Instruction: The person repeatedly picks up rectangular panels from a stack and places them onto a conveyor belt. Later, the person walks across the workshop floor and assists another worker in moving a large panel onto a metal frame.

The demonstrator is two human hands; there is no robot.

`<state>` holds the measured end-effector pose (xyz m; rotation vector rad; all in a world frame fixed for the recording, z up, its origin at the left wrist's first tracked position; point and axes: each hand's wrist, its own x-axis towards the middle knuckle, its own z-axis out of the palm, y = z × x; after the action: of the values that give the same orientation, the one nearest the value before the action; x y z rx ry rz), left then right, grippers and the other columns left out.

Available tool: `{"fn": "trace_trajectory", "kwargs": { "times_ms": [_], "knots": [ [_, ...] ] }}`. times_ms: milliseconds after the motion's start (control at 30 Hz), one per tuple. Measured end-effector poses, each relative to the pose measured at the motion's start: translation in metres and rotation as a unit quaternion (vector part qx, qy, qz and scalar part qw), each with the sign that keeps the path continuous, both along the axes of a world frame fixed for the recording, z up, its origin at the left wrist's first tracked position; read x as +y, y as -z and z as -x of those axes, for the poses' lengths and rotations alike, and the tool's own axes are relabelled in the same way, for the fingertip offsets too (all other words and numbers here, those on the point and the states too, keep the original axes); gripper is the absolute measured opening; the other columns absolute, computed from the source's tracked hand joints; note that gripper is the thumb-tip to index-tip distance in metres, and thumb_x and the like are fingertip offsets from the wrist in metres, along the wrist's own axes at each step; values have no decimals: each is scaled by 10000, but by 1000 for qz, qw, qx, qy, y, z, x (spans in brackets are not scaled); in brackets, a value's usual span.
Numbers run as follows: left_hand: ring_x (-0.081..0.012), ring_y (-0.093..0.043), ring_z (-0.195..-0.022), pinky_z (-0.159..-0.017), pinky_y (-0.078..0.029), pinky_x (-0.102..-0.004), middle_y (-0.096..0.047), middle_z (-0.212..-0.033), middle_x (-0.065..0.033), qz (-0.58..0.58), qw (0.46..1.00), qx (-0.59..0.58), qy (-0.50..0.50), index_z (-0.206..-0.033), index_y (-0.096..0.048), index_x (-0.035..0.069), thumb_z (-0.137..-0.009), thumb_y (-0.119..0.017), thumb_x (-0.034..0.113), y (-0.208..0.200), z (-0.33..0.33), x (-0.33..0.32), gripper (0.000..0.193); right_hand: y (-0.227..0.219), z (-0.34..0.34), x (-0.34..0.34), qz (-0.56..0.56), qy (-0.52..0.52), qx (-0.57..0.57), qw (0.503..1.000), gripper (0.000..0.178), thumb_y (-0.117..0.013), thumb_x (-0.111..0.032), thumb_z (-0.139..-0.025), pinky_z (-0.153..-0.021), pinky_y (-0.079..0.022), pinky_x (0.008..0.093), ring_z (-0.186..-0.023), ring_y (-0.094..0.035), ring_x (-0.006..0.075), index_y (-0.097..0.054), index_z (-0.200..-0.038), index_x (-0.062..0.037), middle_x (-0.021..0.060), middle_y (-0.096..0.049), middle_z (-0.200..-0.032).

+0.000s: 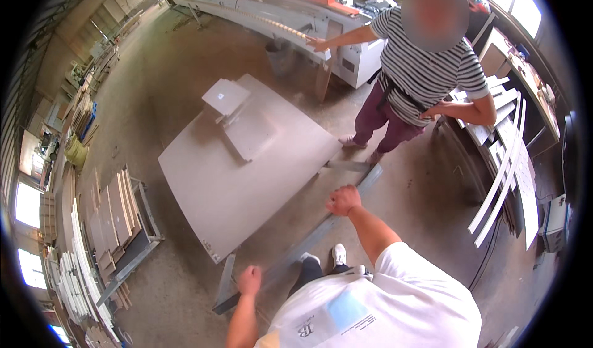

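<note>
My left hand (249, 280) is curled closed near the low metal frame (309, 240) in front of me, with nothing visible in it. Farther right, my right hand (343, 200) hangs above the same frame, its fingers bent in and seemingly holding nothing. Beyond both hands, a large pale board (216, 193) lies flat on the frame. Smaller panels (250, 135) rest on the board, and a short stack of pale pieces (226, 96) sits at their far end. I cannot tell whether either hand touches the frame.
A person in a striped shirt (420, 70) stands at the board's far right, one hand on a long machine (278, 20). Long white strips (503, 169) jut from a pile at right. Leaning panels on a rack (114, 218) and stacked boards (77, 274) stand at left. A bucket (281, 57) is by the machine.
</note>
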<state>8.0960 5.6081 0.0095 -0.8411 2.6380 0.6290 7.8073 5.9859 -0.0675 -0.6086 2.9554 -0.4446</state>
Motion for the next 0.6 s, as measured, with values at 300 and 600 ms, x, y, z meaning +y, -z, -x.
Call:
{"fn": "trace_trajectory", "kwargs": {
  "times_ms": [300,600],
  "knots": [
    [-442,-678,-930,-776,-520,-547,-725,-943,-211,97,977,36,-186,-874,-714,36,-972,-511,409,34,-71,-100,436,-23,15,-8,-5,14,25,1000,368,-622,-490,-833,-775,-515,468,-741,-677,319,-681,-670,-165,83,-696,-696],
    [-426,-688,-973,-828,-542,-537,-737,-1018,-187,162,958,-34,-234,-948,-740,78,-958,-507,470,23,-59,-83,457,-39,9,-11,42,-3,31,999,356,-631,-488,-829,-794,-521,479,-788,-680,330,-713,-711,-162,89,-708,-737]
  ]
}}
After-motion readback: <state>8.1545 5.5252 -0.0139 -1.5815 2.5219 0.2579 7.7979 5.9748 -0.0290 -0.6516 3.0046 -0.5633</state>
